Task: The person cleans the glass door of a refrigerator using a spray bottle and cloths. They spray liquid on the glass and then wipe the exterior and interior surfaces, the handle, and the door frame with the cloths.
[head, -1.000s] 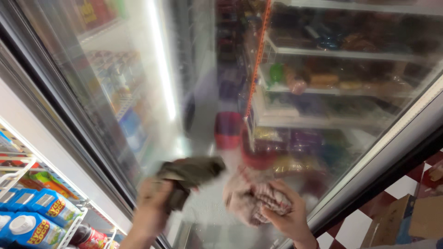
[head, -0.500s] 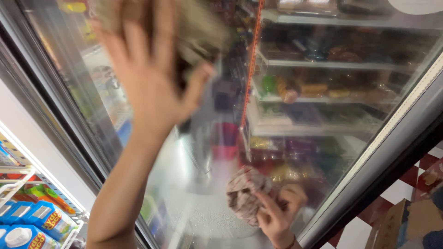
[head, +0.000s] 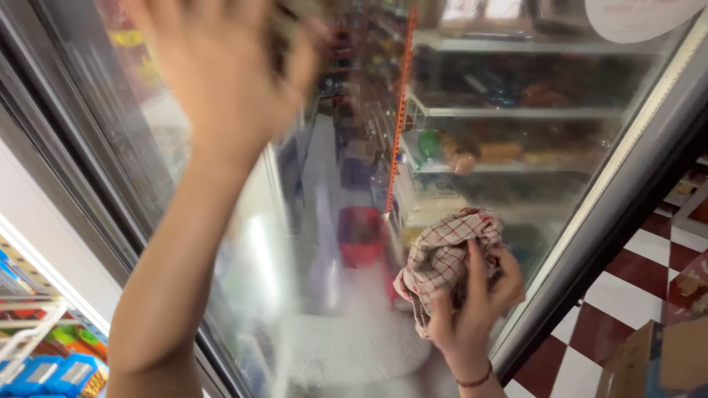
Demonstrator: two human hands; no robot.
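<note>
My left hand [head: 221,66] is raised high against the glass door [head: 560,184] of a store fridge, pressing a dark greenish cloth [head: 295,22] that shows blurred behind the fingers. My right hand [head: 472,309] is lower on the same glass, gripping a bunched white cloth with a red check pattern [head: 446,258]. A wet, foamy patch [head: 354,339] covers the lower glass between my two arms.
Shelves of packaged food [head: 509,155] show behind the glass, with reflections of a shop aisle. The fridge's dark frame [head: 612,228] runs diagonally at the right. A red-and-white checkered floor [head: 641,280] and cardboard boxes [head: 664,361] lie lower right. A rack of colourful packets [head: 44,354] stands lower left.
My left hand swept upward along the glass with the dark cloth, from low centre to the top. My right hand stayed low on the glass with the checked cloth.
</note>
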